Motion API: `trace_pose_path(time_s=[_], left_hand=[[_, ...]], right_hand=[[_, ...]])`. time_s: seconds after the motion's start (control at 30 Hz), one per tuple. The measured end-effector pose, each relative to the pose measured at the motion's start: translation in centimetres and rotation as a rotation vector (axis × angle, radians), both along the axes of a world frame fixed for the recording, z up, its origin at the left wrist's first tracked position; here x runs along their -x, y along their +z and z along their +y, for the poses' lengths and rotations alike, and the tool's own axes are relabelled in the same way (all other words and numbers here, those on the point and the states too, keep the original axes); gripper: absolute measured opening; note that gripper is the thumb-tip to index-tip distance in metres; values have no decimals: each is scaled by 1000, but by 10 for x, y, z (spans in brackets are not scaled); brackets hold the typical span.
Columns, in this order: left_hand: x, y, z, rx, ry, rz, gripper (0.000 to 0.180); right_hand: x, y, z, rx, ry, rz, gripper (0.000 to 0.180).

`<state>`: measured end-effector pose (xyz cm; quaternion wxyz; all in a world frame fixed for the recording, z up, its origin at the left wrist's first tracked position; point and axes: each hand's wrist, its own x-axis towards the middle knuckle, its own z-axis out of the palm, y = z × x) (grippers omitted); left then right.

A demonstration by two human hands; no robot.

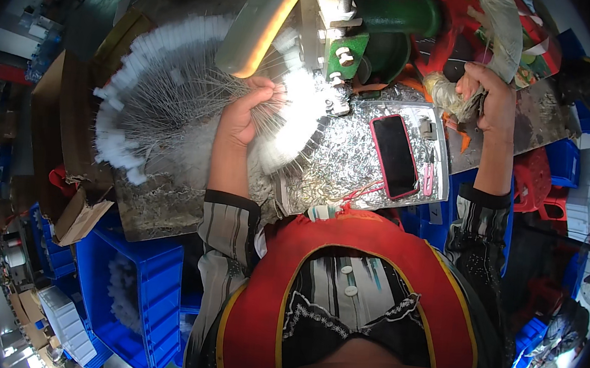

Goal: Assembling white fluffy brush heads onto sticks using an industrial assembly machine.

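A large fan of thin wire-stemmed brushes [168, 92] with white tufted ends lies spread on the table at the left. My left hand [243, 112] is closed in a pinch at its right side, by the press head, with thin wire stems between the fingertips. Which stems it grips, and how many, is lost in the glare. My right hand [491, 97] is wrapped round the cloth-wrapped lever [504, 41] of a green hand press [402, 16]. The press's metal jaw [336, 102] stands just right of my left fingertips, brightly lit.
A lit lamp [265, 19] hangs over the brushes. On the foil-covered surface [334, 156] lie a red-framed phone [393, 156] and a small pink cutter [428, 178]. Cardboard [83, 216] edges the table's left. A blue bin [153, 298] with white tufts stands below; red stools [536, 184] are at right.
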<state>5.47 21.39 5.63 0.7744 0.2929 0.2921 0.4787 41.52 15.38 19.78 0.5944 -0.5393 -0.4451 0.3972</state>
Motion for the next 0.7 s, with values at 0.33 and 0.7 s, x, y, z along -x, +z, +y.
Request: trace_pose_path(time_s=[0.33,0.7], left_hand=[[-4,7,4,38,-47,37,10],[-11,6,-1,13,78,-47,11]], right_hand=[[-1,-4,1,-9,9,23,29],[2,-74,9,-385,-32,37,19]])
